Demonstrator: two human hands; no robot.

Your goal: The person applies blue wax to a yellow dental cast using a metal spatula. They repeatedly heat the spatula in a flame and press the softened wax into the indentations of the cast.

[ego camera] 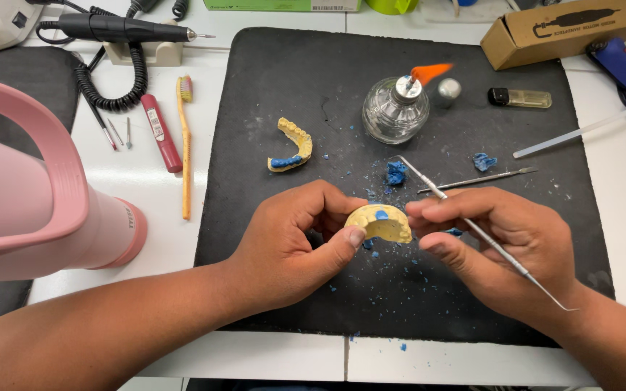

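While both forearms come in from the near edge of the white counter (269,358), the hands meet over the black mat (414,289) at its front-centre. Left hand (291,242): grip closed on a yellow dental cast (380,223), thumb on the near side, fingers curled behind; cast has a small blue wax spot on top. Right hand (501,242): grip closed on a thin metal wax tool (483,237), held pencil-style, shaft running diagonally from upper-left to lower-right past the wrist; fingertips just beside the cast's right edge, touching or nearly, can't tell which. Blue wax crumbs (393,253) scattered on the mat under & around the hands.

Mid mat: two blue wax lumps (396,174), one near centre, one further right, w/ a second metal tool (476,179) lying between them. Left of those, a second yellow cast (293,145) w/ blue wax along its lower end.

Far mat: glass alcohol lamp (394,110), lit, orange flame leaning right; round metal cap (448,89) just beside it; small lighter (519,98) further right.

Off the mat, left: big pink jug w/ handle (30,210) near the edge, then yellow toothbrush (185,145), red pen-like tube (161,132), black handpiece (121,29) on a stand w/ coiled cord. Far right: cardboard box (566,29), blue tool (624,69), white rod (577,132).
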